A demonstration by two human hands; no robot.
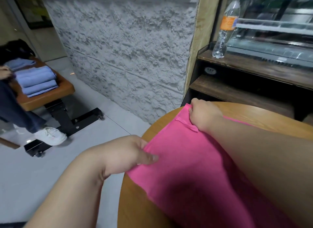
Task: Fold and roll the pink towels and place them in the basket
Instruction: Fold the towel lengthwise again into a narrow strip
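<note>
Head view: the pink towel (194, 168) is seen spread over the round wooden table (135, 202), filling the 5 o'clock part of the frame, with its left edge lying at the table's rim. That edge is pinched by the left hand (128, 151) at 7 o'clock, thumb laid on top and the other fingers hidden beneath. The far corner, at 3 o'clock, is clamped in the curled fingers of the right hand (205, 115). No basket is shown.

Trouble is judged most likely at the rim. If the left pinch is loosened, the edge could be dragged over the side and onto the floor (42, 185). If the two hands are pulled unevenly, a skewed fold could be set and a lopsided roll produced. The smooth wood may also let the cloth slide.

A rough grey wall (127, 49) is seen at 12 o'clock. At 2 o'clock a plastic bottle (226, 27) is stood upright on a dark shelf (254, 66). At 9 o'clock folded blue towels (36, 80) are stacked on a padded bench (49, 95), beside another person's white shoe (50, 136).
</note>
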